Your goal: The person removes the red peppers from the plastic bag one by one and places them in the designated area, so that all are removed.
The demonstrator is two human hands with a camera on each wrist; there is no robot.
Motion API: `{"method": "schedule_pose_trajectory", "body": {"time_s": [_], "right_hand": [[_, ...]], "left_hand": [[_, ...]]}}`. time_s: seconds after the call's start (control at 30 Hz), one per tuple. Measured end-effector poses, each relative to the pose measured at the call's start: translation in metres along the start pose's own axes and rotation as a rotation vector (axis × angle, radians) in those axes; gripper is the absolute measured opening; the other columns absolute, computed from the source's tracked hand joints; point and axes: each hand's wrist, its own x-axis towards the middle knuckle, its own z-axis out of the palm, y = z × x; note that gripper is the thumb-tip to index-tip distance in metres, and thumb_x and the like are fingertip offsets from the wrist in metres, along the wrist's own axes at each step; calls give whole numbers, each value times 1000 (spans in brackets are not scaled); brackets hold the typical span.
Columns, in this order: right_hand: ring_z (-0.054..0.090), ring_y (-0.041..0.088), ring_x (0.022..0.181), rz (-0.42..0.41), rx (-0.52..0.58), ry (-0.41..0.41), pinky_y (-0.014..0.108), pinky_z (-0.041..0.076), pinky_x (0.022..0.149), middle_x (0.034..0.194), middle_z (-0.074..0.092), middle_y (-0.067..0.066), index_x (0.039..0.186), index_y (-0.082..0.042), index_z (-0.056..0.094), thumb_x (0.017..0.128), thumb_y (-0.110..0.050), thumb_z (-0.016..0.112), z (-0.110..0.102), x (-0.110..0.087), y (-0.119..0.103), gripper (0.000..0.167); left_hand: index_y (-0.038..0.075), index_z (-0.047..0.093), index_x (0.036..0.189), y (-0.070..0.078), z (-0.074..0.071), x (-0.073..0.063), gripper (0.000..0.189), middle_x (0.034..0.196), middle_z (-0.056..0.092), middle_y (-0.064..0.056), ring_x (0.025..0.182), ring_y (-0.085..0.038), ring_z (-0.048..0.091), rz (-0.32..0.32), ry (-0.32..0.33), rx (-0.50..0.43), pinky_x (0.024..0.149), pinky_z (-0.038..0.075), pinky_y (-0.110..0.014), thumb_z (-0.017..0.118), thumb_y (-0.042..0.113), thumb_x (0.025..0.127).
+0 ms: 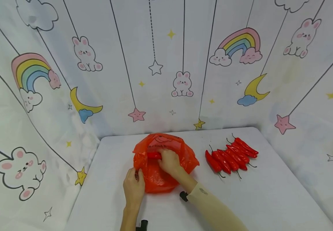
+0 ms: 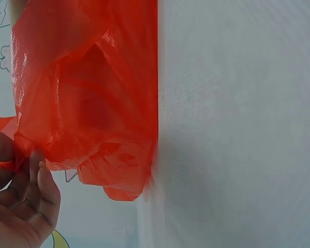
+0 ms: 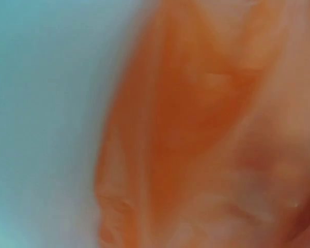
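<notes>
A thin red plastic bag point(image 1: 160, 183) stands with its mouth spread on the white table. My left hand point(image 1: 134, 187) pinches the bag's near left edge; the left wrist view shows the thumb and fingers point(image 2: 47, 191) closed on the red film point(image 2: 93, 103). Inside the bag's mouth, my right hand point(image 1: 170, 162) grips a red chili pepper point(image 1: 154, 155), which points left from the fingers. The right wrist view is blurred and filled mostly by the bag film point(image 3: 186, 129). Folds of the bag hide its bottom.
Several red chili peppers point(image 1: 232, 160) with dark stems lie in a slanting row right of the bag. A cartoon-printed curtain point(image 1: 120, 80) rises behind the white table point(image 1: 258, 195). Black wrist mounts point(image 1: 183, 196) show by the forearms.
</notes>
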Motion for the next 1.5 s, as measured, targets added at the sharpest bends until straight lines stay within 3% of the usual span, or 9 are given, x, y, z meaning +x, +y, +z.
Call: {"method": "schedule_pose_trajectory", "body": {"time_s": [0.27, 0.57, 0.7, 0.93, 1.03, 1.23, 1.5], "right_hand": [[58, 12, 60, 51, 78, -8, 37, 60, 64, 87, 74, -4, 125, -16, 75, 89, -32, 81, -31, -17, -6, 39], [51, 11, 47, 73, 138, 40, 31, 51, 54, 64, 61, -9, 131, -14, 72, 90, -32, 81, -55, -29, -6, 45], [51, 11, 47, 104, 188, 46, 29, 48, 53, 70, 64, -9, 133, -15, 71, 90, -33, 81, -67, -35, -7, 47], [63, 12, 72, 147, 206, 103, 33, 57, 69, 99, 77, -5, 133, -19, 71, 89, -36, 83, -87, -46, -4, 48], [64, 14, 79, 152, 221, 147, 35, 59, 72, 101, 77, -4, 133, -19, 71, 89, -35, 83, -95, -51, -1, 48], [63, 14, 69, 181, 324, 252, 30, 60, 63, 96, 76, 0, 135, -18, 70, 90, -33, 83, -110, -61, 9, 49], [66, 20, 83, 194, 377, 394, 35, 62, 69, 110, 76, 5, 134, -14, 69, 90, -34, 83, -125, -72, 26, 50]], "left_hand": [[2, 66, 91, -1, 1, 0, 8, 78, 58, -4, 68, -15, 55, 5, 5, 4, 60, 53, -31, 69, 3, 97], [1, 66, 91, -2, 2, 0, 7, 80, 59, -5, 69, -16, 56, 3, 6, 6, 61, 54, -33, 69, 3, 97], [0, 66, 91, -2, 2, 0, 7, 80, 59, -6, 69, -17, 56, 2, 4, 4, 61, 53, -33, 69, 3, 97], [0, 66, 92, -2, 2, 0, 7, 80, 60, -6, 69, -17, 56, -10, -2, 10, 61, 53, -32, 68, 3, 98], [1, 65, 90, -3, 3, 0, 8, 79, 59, -5, 68, -17, 55, -8, 4, 5, 60, 52, -32, 68, 2, 97], [0, 66, 91, -2, 3, 0, 8, 79, 59, -6, 68, -18, 55, 1, 8, 6, 60, 53, -33, 68, 2, 97], [0, 68, 95, 1, 2, -1, 6, 81, 61, -6, 70, -18, 56, -32, -13, 17, 63, 55, -33, 69, 5, 98]]}}
